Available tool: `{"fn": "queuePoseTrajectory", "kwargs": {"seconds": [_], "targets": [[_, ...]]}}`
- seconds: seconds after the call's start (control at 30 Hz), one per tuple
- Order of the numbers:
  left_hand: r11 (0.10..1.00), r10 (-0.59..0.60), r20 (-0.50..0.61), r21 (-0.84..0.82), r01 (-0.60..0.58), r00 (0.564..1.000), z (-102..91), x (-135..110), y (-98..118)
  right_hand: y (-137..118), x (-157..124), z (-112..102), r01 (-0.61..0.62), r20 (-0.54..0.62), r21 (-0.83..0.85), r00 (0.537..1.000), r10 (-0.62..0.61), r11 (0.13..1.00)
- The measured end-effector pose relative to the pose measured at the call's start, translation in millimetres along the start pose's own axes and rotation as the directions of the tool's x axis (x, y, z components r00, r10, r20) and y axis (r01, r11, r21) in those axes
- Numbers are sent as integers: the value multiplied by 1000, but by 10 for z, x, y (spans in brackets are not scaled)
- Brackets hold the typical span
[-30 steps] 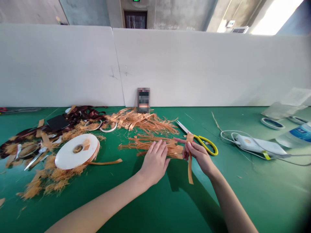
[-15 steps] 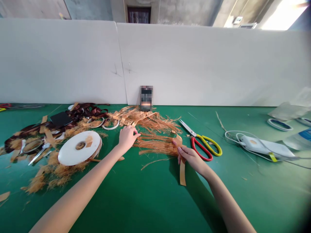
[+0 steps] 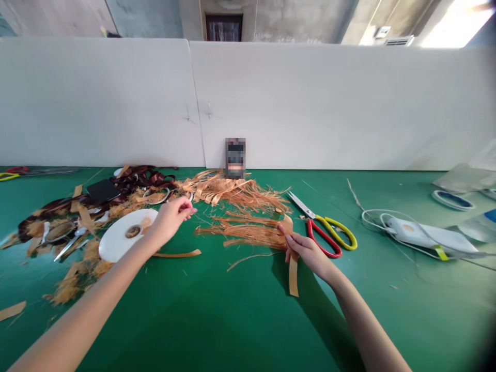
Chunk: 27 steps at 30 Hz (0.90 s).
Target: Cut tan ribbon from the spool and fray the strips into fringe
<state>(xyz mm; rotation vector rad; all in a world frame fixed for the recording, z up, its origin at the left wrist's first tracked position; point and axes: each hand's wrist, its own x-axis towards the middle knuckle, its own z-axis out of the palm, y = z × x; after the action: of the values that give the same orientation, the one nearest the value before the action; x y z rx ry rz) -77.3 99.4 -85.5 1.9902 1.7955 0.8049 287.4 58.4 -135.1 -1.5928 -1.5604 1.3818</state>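
My right hand (image 3: 306,250) is closed on an orange ribbon strip (image 3: 293,274) that hangs down from it over the green table (image 3: 240,315). The same fingers press on the near end of a bundle of frayed orange ribbon pieces (image 3: 248,232). My left hand (image 3: 170,217) hovers above the white ribbon spool (image 3: 124,240), with thumb and fingertips pinched together; whether they hold a thin thread I cannot tell. A loose orange ribbon end (image 3: 178,253) runs out from the spool toward the middle.
Scissors with red and yellow handles (image 3: 321,230) lie just right of the bundle. More frayed orange ribbon (image 3: 228,191) and dark brown ribbon (image 3: 135,181) are heaped at the back left. A white charger with cable (image 3: 418,232) lies right. A white partition (image 3: 310,103) closes the back.
My left hand left the bundle, reached to the back heap, then drew left and up over the spool. My right hand kept its hold on the strip.
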Motion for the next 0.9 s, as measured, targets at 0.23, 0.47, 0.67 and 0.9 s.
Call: {"fn": "queuePoseTrajectory", "kwargs": {"seconds": [0.23,0.47,0.67,0.9], "targets": [[994,-22,-146,102,38,989,-660,163,-253,-4,-5,5,19,-11,2,1000,-19,1000],[964,8,-227,262,53,974,-934,388,-490,-118,-86,-6,157,-164,94,976,-140,983],[968,93,20,233,-95,995,-438,156,33,-327,-215,64,291,-286,255,934,-216,922],[951,184,375,-302,-68,909,-55,-410,1166,-1055,-315,214,278,-120,454,961,-251,846]]}}
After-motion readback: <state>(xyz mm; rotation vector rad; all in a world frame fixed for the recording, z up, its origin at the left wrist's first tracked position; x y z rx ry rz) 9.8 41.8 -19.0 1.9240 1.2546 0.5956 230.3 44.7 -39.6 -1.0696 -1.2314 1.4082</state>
